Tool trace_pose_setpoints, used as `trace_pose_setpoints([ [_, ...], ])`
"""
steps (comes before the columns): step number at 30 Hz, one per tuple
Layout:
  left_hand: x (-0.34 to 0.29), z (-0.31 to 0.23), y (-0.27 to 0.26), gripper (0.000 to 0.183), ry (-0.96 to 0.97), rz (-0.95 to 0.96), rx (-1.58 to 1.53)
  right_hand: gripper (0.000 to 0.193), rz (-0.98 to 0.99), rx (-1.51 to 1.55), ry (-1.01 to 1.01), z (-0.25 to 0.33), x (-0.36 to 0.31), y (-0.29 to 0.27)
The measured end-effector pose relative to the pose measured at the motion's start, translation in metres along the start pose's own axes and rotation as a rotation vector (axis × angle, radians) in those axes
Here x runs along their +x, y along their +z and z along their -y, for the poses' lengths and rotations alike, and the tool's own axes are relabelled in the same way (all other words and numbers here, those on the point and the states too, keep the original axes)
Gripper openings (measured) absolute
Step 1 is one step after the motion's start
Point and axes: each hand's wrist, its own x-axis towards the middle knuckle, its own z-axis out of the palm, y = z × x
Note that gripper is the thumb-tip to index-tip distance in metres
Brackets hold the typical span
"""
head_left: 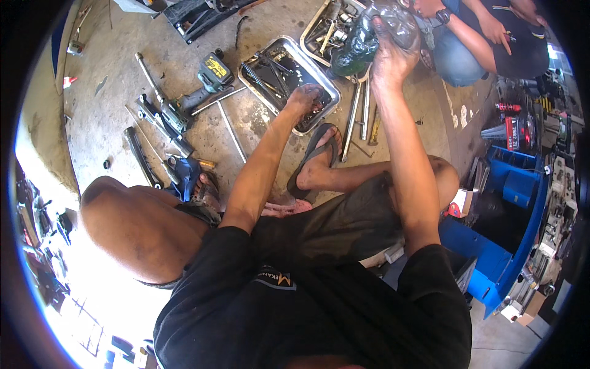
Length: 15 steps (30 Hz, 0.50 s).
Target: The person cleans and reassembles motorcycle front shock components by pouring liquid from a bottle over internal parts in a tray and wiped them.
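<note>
My right hand (393, 61) is raised at the upper right, wrapped round a crumpled see-through plastic bottle (359, 49). The bottle tilts, its narrow end down and to the left, above the edge of a metal tray of tools. My left hand (305, 99) reaches into a nearer metal tray (302, 75) with a dark, wet-looking bottom. Its fingers curl downward, and whatever they hold is hidden. Beside that hand in the tray lie a coil spring (255, 77) and several dark metal parts.
The tool tray (312, 44) holds wrenches and sockets. Left lies a cordless impact wrench (206, 86) with a long extension, beside dark tubes and rods. Steel bars (354, 114) lie near my sandalled foot (319, 154). Another person's knee (458, 61) is upper right; a blue metal cabinet (485, 246) stands right.
</note>
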Motion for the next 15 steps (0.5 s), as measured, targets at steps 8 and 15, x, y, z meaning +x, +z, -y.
trace_pose_setpoints([
  [8, -0.007, -0.006, 0.009, 0.031, 0.022, 0.011, -0.105, 0.047, 0.009, -0.088, 0.040, 0.010, -0.006, -0.007],
  [15, -0.003, 0.000, 0.004, 0.030, 0.044, -0.052, 0.036, 0.047, 0.025, 0.000, 0.047, 0.010, -0.008, -0.006],
])
